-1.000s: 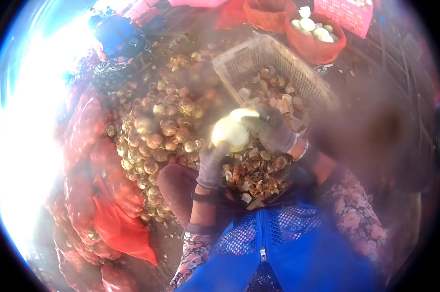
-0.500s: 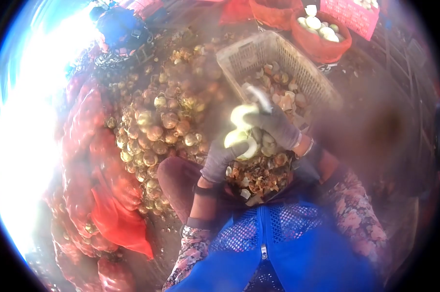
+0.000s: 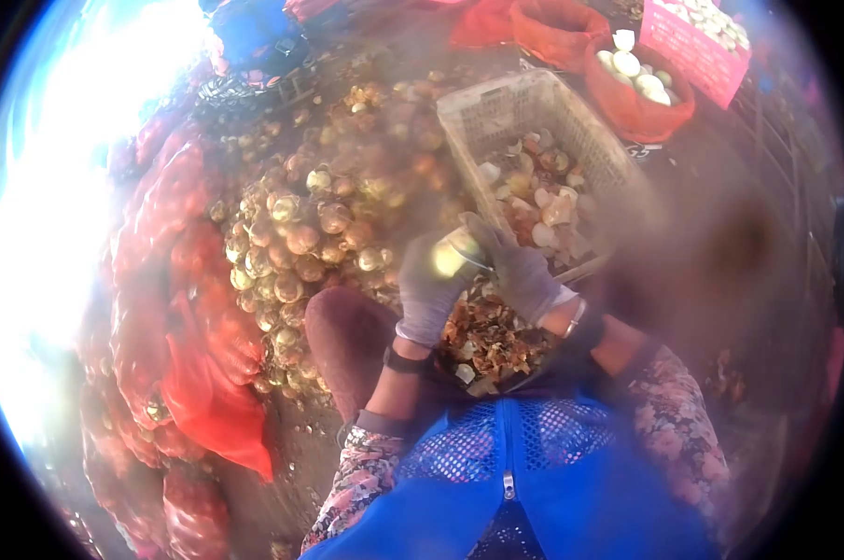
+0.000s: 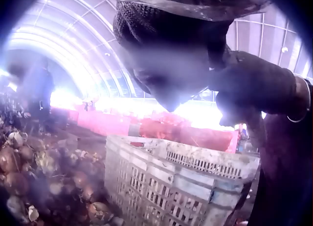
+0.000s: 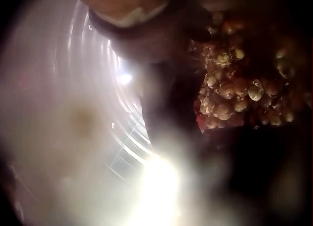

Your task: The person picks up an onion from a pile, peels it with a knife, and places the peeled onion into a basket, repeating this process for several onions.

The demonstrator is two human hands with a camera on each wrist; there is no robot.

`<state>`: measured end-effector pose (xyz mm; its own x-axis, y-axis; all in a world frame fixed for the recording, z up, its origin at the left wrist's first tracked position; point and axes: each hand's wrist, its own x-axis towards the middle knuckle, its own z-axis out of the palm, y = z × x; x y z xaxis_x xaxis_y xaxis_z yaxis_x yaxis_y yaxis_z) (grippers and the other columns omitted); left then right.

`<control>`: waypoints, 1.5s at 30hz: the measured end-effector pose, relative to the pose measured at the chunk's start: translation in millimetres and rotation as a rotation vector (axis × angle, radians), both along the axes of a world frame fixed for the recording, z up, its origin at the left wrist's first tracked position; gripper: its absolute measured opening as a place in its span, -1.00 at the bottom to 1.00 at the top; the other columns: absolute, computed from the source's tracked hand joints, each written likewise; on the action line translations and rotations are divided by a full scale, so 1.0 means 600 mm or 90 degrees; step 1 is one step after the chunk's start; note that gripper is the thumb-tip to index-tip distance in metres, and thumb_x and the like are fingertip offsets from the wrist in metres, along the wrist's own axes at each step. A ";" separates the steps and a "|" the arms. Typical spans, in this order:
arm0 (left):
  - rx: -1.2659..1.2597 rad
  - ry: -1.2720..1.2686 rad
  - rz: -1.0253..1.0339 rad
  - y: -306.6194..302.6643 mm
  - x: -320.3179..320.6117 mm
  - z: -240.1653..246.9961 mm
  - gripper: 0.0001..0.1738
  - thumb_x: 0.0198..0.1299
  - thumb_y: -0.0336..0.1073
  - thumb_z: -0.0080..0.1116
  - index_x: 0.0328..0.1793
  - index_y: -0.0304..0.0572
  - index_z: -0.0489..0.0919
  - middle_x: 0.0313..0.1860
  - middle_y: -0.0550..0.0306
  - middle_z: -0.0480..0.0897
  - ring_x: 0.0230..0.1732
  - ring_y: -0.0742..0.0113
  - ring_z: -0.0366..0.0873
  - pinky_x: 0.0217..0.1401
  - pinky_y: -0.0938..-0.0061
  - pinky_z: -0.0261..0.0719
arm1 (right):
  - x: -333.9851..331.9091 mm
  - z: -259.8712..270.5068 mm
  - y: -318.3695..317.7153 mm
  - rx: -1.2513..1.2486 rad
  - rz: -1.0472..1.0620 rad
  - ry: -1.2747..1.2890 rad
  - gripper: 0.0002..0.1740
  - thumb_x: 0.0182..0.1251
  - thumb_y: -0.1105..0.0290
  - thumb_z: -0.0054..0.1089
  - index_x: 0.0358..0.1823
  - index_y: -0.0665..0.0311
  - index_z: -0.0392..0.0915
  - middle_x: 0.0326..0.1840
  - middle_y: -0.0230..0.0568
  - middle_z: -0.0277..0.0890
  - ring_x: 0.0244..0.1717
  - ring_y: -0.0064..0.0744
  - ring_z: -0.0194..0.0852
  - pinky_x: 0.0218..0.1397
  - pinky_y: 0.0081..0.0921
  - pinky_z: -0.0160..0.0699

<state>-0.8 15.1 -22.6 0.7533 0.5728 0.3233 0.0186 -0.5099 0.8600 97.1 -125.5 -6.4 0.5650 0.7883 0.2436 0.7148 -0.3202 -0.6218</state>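
In the head view my gloved left hand [image 3: 426, 289] grips a pale onion [image 3: 448, 261] above my lap, its fingers covering much of it. Close against it on the right, my gloved right hand [image 3: 524, 280] holds a small knife [image 3: 478, 263], of which only a thin edge shows beside the onion. Below both hands lies a heap of brown onion skins [image 3: 496, 336]. The left wrist view shows the left hand [image 4: 166, 69] as a dark, blurred shape. Blur and dark cover the right wrist view, hiding the right hand's fingers.
A plastic crate [image 3: 496, 201] with onion scraps [image 3: 552, 215] stands just ahead. Unpeeled onions [image 3: 300, 238] are heaped at the left, beside red net sacks [image 3: 174, 289]. Peeled onions [image 3: 641, 79] fill a red bucket [image 3: 650, 117] at the back right.
The hands have drawn together round the onion, after being apart with a pale layer lifted from it. That layer no longer shows in the right hand. The head view has shifted slightly.
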 end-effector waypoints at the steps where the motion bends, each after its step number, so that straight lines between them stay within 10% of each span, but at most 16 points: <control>1: 0.026 -0.007 -0.001 -0.005 0.000 0.001 -0.37 -0.06 -0.23 0.61 0.14 -0.17 0.55 -0.03 0.12 0.63 -0.03 0.37 0.61 0.04 0.48 0.64 | -0.001 0.002 -0.001 -0.054 -0.018 0.043 -0.29 0.29 0.54 0.06 0.49 0.06 0.17 0.26 0.05 0.45 0.01 0.06 0.64 0.03 -0.16 0.63; 8: 0.271 -0.093 -0.001 -0.024 0.005 0.030 -0.36 -0.10 -0.30 0.61 0.14 -0.18 0.53 0.11 0.04 0.55 0.11 0.24 0.55 0.20 0.41 0.57 | 0.048 -0.081 0.026 0.103 0.027 -0.068 -0.54 0.33 0.50 0.07 0.28 0.29 0.45 -0.03 -0.04 0.58 -0.14 -0.19 0.66 0.00 -0.28 0.68; 13: 0.110 -0.171 -0.022 -0.006 0.000 0.032 -0.34 -0.06 -0.40 0.57 0.20 -0.16 0.50 0.21 0.08 0.51 0.19 0.26 0.50 0.24 0.40 0.56 | 0.034 0.094 -0.011 0.063 0.025 0.707 -0.64 0.32 0.41 0.17 0.14 0.24 0.45 -0.44 -0.29 0.51 -0.54 -0.68 0.41 -0.68 -0.76 0.17; 19: -0.316 -0.305 -0.104 -0.020 -0.005 0.048 -0.33 0.04 -0.45 0.46 0.31 -0.11 0.43 0.27 0.09 0.49 0.23 0.23 0.51 0.28 0.32 0.56 | 0.038 0.020 -0.010 0.336 0.005 1.113 -0.72 0.34 0.30 0.22 0.00 0.25 0.51 -0.51 -0.31 0.51 -0.60 -0.63 0.30 -0.65 -0.69 0.17; 27: -0.502 -0.178 -0.155 -0.019 0.000 0.058 -0.40 0.19 -0.35 0.34 0.36 -0.21 0.40 0.17 0.02 0.56 0.15 0.15 0.57 0.22 0.27 0.64 | 0.024 0.052 0.003 0.351 -0.025 0.535 -0.68 0.39 0.30 0.10 0.07 0.30 0.48 -0.55 -0.38 0.47 -0.69 -0.65 0.24 -0.70 -0.65 0.20; 37: -0.798 -0.145 -0.295 -0.013 -0.003 0.039 -0.33 0.35 0.08 0.10 0.39 -0.25 0.36 0.12 0.00 0.56 0.10 0.17 0.60 0.04 0.28 0.72 | 0.030 0.060 -0.009 0.237 0.013 0.612 -0.67 0.38 0.41 0.05 0.13 0.31 0.48 -0.45 -0.36 0.55 -0.56 -0.63 0.46 -0.45 -0.62 0.49; 45: -0.791 -0.197 -0.300 -0.016 -0.010 0.056 -0.27 0.23 0.18 0.21 0.37 -0.08 0.34 0.12 -0.02 0.57 -0.02 0.17 0.62 -0.07 0.28 0.71 | 0.090 0.012 -0.038 0.548 0.216 0.985 -0.75 0.38 0.22 0.13 -0.06 0.20 0.52 -0.37 -0.45 0.43 -0.34 -0.55 0.42 -0.32 -0.64 0.41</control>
<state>-7.0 5.7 11.2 0.9478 0.3180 -0.0217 -0.2162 0.6914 0.6893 150.8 -148.6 0.8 0.5116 0.8565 0.0682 -0.6548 0.4400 -0.6145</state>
